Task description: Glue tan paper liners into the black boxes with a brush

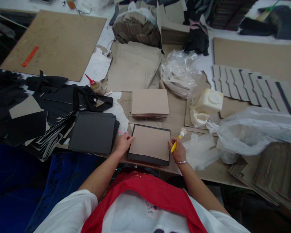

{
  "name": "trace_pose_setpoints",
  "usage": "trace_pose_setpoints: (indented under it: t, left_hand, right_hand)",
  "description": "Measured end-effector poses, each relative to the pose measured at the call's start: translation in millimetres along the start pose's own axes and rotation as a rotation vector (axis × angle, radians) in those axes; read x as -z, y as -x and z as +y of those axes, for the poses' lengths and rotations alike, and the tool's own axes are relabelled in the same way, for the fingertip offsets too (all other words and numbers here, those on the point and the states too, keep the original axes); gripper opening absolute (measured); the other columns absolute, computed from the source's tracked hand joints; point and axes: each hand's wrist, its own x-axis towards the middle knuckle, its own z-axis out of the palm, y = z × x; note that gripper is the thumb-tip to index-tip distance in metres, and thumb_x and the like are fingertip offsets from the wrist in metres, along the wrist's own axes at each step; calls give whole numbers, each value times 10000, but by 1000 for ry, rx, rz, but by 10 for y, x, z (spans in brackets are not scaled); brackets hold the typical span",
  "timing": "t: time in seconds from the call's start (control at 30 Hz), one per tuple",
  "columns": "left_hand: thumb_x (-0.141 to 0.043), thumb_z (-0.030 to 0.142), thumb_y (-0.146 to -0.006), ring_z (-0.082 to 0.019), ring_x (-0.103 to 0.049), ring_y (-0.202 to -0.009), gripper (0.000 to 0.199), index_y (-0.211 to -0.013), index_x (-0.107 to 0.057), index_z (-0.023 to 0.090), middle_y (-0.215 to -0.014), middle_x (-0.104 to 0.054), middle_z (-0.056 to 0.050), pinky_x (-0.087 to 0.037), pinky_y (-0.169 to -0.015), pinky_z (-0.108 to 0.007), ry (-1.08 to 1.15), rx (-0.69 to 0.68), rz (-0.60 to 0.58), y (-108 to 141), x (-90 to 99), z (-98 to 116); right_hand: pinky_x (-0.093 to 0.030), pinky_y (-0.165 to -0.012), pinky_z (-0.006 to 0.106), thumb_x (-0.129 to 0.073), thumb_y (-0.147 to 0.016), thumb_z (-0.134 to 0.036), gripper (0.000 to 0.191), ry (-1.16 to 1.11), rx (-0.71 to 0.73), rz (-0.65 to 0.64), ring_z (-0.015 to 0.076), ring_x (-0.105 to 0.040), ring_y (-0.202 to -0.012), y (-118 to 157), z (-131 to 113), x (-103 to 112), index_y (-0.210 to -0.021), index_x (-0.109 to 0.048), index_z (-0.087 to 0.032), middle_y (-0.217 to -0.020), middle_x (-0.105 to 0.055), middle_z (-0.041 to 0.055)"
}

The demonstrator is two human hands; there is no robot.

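In front of me lies a black panel [149, 159] with a tan cardboard sheet [149, 142] on top, leaving a dark border. My left hand [123, 144] pinches the sheet's left edge near its upper corner. A small pink strip [122, 133] shows beside those fingers. My right hand [178, 150] is closed around a yellow-handled brush [175, 145], bristles pointing away from me, its fingertips at the right edge of the panel. Just behind is a stack of tan cardboard sheets [149, 102]. Left of my left hand sits a stack of black panels [91, 132].
A cut-open white jug [210, 101] stands to the right, near a clear plastic bag [257, 129]. A red-tipped glue bottle [95, 85] stands behind black pieces at left. Large grey sheets [133, 66] lie farther back. The table's front edge is close to me.
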Motion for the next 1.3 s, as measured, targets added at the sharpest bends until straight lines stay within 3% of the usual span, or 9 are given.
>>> trace_pose_setpoints:
  t: [0.5,0.83,1.1,1.3]
  left_hand:
    - [-537,481,-726,-150,-553,-610,332,-623,-618,176,-632,-637,-16,-355,-587,-250,-84,-25,-41,-62,-17,-81]
    - [-528,513,-721,-162,-566,-635,358,-623,-624,181,-636,-635,-22,-365,-602,-256,-113,-47,-20,-48,-20,-72]
    - [-529,506,-723,-155,-555,-604,355,-619,-622,179,-632,-635,-21,-360,-589,-257,-110,-28,-13,-29,-11,-23]
    - [-539,467,-746,-154,-549,-615,327,-608,-610,179,-643,-637,-27,-332,-575,-259,-220,-51,-22,-56,19,16]
  right_hand:
    - [-447,-663,257,-546,-804,-248,188,114,-120,-96,166,-625,-720,-15,-75,-6,-973,-503,-179,-798,-667,38]
    - [-451,-701,271,-556,-838,-247,206,114,-194,-149,189,-643,-805,-13,-100,15,-1024,-503,-177,-883,-678,63]
    - [-419,-647,251,-551,-849,-280,220,162,-260,-147,175,-635,-754,-14,-166,12,-1040,-491,-188,-868,-676,45]
    - [-383,-606,250,-529,-862,-290,216,203,-250,-216,182,-618,-744,-50,-249,84,-1045,-491,-182,-849,-666,56]
